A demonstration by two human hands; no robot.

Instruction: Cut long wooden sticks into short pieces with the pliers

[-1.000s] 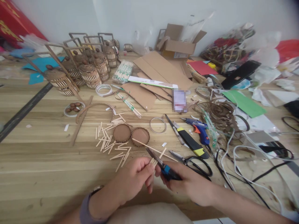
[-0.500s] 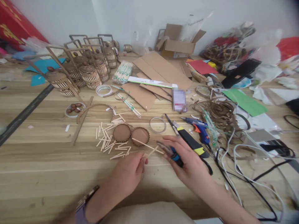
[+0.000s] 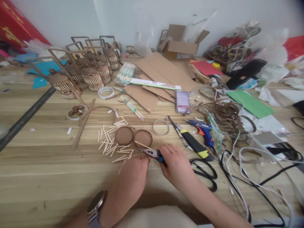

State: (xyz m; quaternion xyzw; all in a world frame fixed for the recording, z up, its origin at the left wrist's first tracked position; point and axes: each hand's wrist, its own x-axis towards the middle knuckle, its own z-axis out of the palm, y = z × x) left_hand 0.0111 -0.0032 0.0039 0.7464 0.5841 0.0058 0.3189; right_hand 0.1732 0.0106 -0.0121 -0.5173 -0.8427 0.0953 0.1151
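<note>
My right hand point(image 3: 177, 161) is wrapped round the blue handles of long-nose pliers point(image 3: 153, 154), whose metal jaws point left, just above my left hand. My left hand point(image 3: 137, 167) is bent down and curled, its fingertips largely hidden; what they hold cannot be made out. A long thin wooden stick point(image 3: 142, 144) reaches from the right round brown tray point(image 3: 146, 136) towards the pliers, which cover its lower end. The left round brown tray point(image 3: 124, 135) sits close beside it. Short cut sticks point(image 3: 108, 142) lie scattered left of both hands, one close to my left hand.
Scissors point(image 3: 205, 171), a utility knife point(image 3: 194, 144) and a blue glue gun point(image 3: 205, 131) lie to the right, with cables point(image 3: 239, 177) beyond. Small woven lanterns point(image 3: 91, 76) stand back left. Cardboard sheets point(image 3: 163, 69) and bundled sticks point(image 3: 124, 72) are behind.
The pliers have swung left and down over my left hand, and my right hand has moved with them. My left hand has turned downward, and the short stick it pinched is out of sight.
</note>
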